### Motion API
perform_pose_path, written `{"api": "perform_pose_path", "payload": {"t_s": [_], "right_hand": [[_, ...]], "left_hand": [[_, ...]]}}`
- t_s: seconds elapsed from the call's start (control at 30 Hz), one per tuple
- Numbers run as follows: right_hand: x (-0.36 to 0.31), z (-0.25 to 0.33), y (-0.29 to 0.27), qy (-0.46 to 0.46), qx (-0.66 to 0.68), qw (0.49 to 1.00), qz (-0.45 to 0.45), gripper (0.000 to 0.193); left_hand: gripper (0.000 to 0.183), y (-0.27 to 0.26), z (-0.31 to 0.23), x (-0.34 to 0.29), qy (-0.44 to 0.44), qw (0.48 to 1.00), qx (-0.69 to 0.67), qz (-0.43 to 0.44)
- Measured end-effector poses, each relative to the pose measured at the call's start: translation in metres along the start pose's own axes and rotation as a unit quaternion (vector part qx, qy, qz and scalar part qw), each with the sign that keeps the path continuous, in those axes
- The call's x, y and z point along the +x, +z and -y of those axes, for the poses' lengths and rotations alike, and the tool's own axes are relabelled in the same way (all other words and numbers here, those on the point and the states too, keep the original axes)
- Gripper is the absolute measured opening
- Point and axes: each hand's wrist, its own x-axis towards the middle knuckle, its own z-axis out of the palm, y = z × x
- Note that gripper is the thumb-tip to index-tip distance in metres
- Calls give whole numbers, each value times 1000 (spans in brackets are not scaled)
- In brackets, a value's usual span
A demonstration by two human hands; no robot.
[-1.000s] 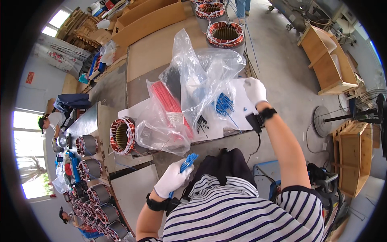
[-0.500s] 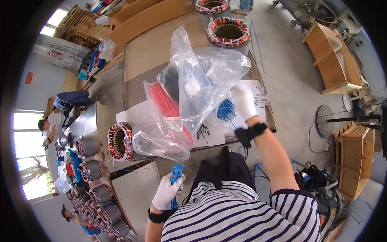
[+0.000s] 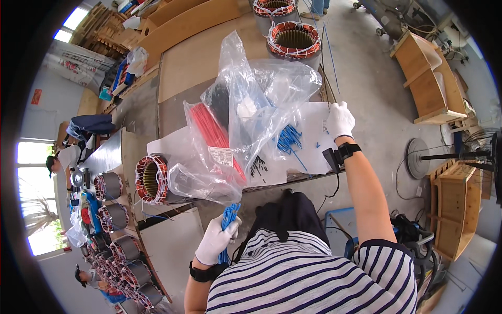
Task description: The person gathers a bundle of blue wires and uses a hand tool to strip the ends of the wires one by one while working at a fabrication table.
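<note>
My left hand (image 3: 218, 238), in a white glove, is shut on a bunch of blue cable ties (image 3: 228, 220) held close to my body below the table edge. My right hand (image 3: 340, 119), also gloved, reaches out over the white paper sheet (image 3: 314, 152) at the right of the table; whether it holds anything I cannot tell. A loose pile of blue ties (image 3: 289, 140) lies on the paper just left of that hand. Clear plastic bags (image 3: 251, 104) hold red ties (image 3: 212, 128) and black ties (image 3: 219, 102). A few black ties (image 3: 257, 166) lie on the paper.
A wound motor stator (image 3: 151, 179) lies at the table's left end, two more (image 3: 294, 39) stand at the far end. Several stators line a bench (image 3: 112, 230) on the left, where other people work. Wooden crates (image 3: 426, 78) and a fan stand (image 3: 418, 157) are on the right.
My right hand has moved right and away from the pile of blue ties to the paper's right edge. My left hand stays near my body with its blue bunch.
</note>
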Motion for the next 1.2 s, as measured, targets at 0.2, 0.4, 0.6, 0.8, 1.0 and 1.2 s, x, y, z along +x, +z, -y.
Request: {"api": "perform_pose_path", "payload": {"t_s": [0.2,0.4,0.6,0.8,1.0,1.2], "right_hand": [[-60,58,-37,-222,368,899,81,21],[-48,12,-24,-59,175,982,31,20],[-14,40,-4,-224,99,969,24,24],[-11,41,4,-62,304,950,33,35],[-39,2,-34,-54,107,991,66,18],[-57,-2,-19,-78,121,982,119,18]], "left_hand": [[26,-3,13,-6,-8,999,-22,-23],[27,-3,15,-9,-19,998,-51,-31],[28,5,5,-6,-11,999,-52,-11],[27,1,11,-10,2,998,-50,-27],[25,-5,17,-19,-22,995,-76,-69],[24,-4,17,-8,-9,997,-62,-39]]}}
